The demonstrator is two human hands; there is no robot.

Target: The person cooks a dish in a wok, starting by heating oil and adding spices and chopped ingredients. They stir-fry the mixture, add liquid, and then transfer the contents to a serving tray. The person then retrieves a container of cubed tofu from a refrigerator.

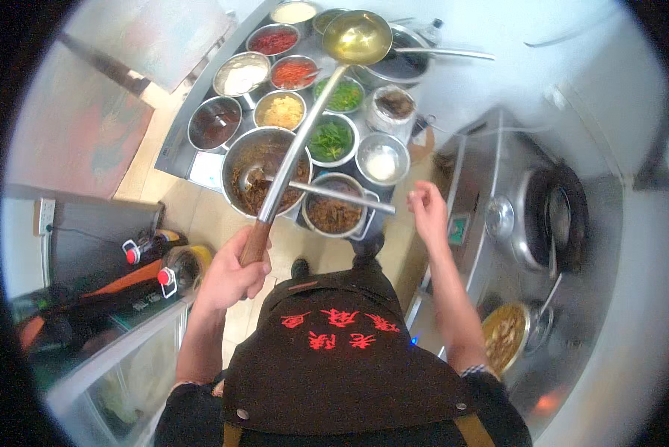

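Note:
My left hand grips the wooden handle of a long metal ladle, whose bowl holds yellowish liquid above the far bowls. Below its shaft is a large steel bowl of dark brown paste with another ladle's handle lying across it. A steel pot of brown chunks stands close by. My right hand is raised, fingers curled and holding nothing visible, to the right of that pot and below a bowl of white granules. Chopped greens and minced yellow garlic-like bits fill nearby bowls.
Bowls of red chilies, white powder and dark sauce crowd the table. On the right stand a wok on a stove and a pan of food in yellow liquid. Red-capped jugs are at left.

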